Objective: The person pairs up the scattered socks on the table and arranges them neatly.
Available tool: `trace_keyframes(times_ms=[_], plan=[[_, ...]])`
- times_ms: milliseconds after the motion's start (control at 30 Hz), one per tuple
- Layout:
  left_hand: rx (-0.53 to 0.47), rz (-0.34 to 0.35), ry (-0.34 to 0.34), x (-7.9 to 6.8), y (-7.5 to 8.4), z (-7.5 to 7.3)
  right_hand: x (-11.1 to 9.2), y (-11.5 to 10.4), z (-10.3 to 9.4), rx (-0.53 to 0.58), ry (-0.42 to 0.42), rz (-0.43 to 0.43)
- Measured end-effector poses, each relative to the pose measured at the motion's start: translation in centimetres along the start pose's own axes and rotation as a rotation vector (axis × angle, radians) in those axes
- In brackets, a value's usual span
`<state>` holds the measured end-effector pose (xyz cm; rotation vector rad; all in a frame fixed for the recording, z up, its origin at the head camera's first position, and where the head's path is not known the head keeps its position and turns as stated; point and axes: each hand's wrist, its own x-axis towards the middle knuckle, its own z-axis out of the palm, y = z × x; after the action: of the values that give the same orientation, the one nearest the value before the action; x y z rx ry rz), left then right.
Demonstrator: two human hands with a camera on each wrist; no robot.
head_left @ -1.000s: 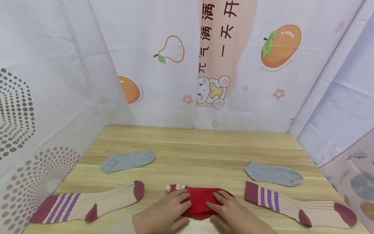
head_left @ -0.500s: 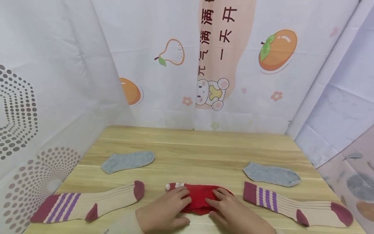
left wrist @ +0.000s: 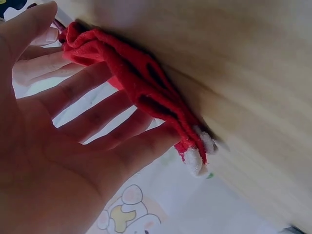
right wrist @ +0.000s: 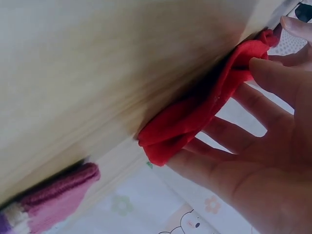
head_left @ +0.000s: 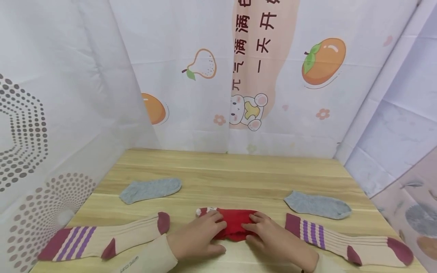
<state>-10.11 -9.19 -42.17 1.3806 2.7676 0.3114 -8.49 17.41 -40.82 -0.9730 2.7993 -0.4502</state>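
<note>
Red socks (head_left: 235,222) lie in a bundle on the wooden table, with white fluffy trim at the left end. Two white tufts (left wrist: 194,161) show in the left wrist view, along with stacked layers. My left hand (head_left: 201,235) rests on the left part of the bundle, fingers extended and spread, thumb apart from the cloth. On the right part lies my right hand (head_left: 273,237), its fingertips touching the cloth from above. In the right wrist view the red fabric (right wrist: 195,117) sits under those nearly straight fingers. The cloth beneath both hands is partly hidden.
Cream socks with maroon ends and purple stripes lie left (head_left: 133,235) and right (head_left: 368,246). Behind them are two grey ankle socks, left (head_left: 150,190) and right (head_left: 317,204). Patterned curtains (head_left: 191,125) hang around the wooden table (head_left: 225,174).
Both hands have moved a little away from the body, and the red socks have slid with them. The other socks have stayed in place; the head view has tilted slightly.
</note>
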Motion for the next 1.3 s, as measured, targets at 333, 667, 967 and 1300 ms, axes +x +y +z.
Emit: trace_keyframes(times_ms=[333, 667, 967, 1300], plan=[[0.018, -0.031, -0.001, 1.8, -1.0, -0.2, 1.5, 1.4, -0.4, 0.004, 0.038, -0.027], [0.001, -0.044, 0.013, 3.7, -2.8, -0.2, 3.0, 2.7, -0.5, -0.039, 0.081, -0.03], [0.001, -0.081, -0.025, 5.0, -3.6, -0.4, 4.6, 3.9, -0.6, -0.093, 0.155, -0.091], [0.097, -0.096, -0.043, 6.4, -4.4, 0.5, 5.9, 5.2, -1.3, -0.05, 0.101, -0.022]])
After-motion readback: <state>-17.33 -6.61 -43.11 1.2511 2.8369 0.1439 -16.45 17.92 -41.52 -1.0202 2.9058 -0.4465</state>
